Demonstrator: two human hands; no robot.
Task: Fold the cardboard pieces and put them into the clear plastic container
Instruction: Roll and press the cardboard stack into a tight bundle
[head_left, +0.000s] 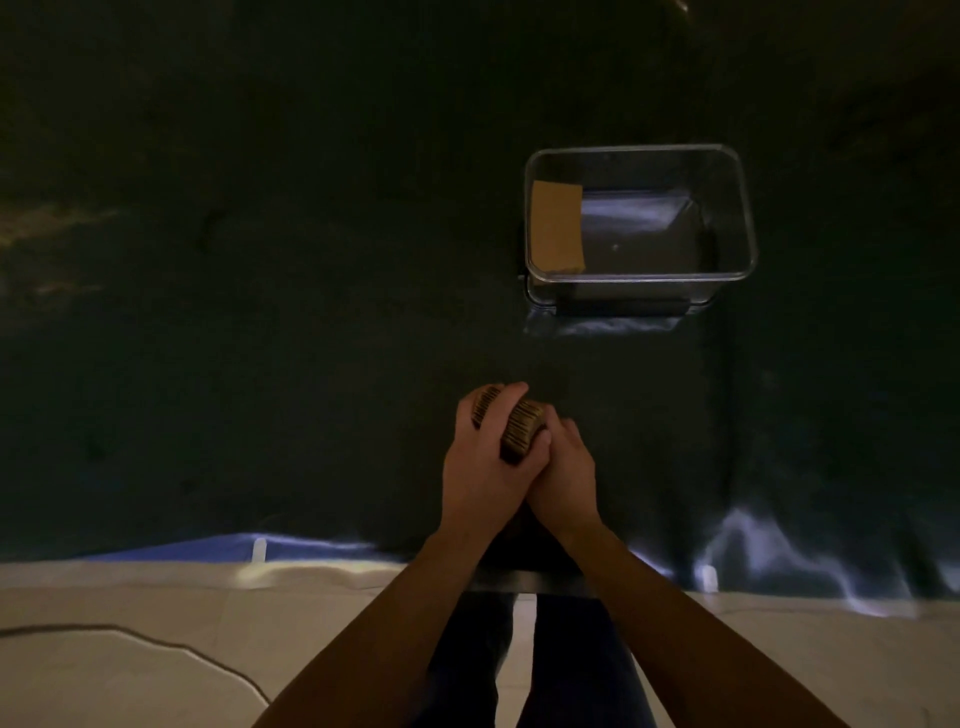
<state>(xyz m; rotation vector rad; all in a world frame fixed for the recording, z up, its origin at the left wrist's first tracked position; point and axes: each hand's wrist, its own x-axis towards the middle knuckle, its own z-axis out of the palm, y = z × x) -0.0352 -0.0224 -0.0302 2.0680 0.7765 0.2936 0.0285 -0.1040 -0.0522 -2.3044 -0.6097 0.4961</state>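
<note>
A folded piece of brown corrugated cardboard (522, 428) is clasped between both hands near the front of the dark table; its ribbed edges show between the fingers. My left hand (485, 457) wraps over it from the left and on top. My right hand (566, 470) presses against it from the right. The clear plastic container (748, 218) stands farther back and to the right, apart from the hands. Inside it, against the left wall, lies one flat brown cardboard piece (557, 227).
A dark, slightly shiny sheet (260, 312) covers the table, wrinkled at the front right. Below the table's front edge (524, 584) are my legs, a pale floor and a thin dark cable (171, 647) at the lower left. The scene is dim.
</note>
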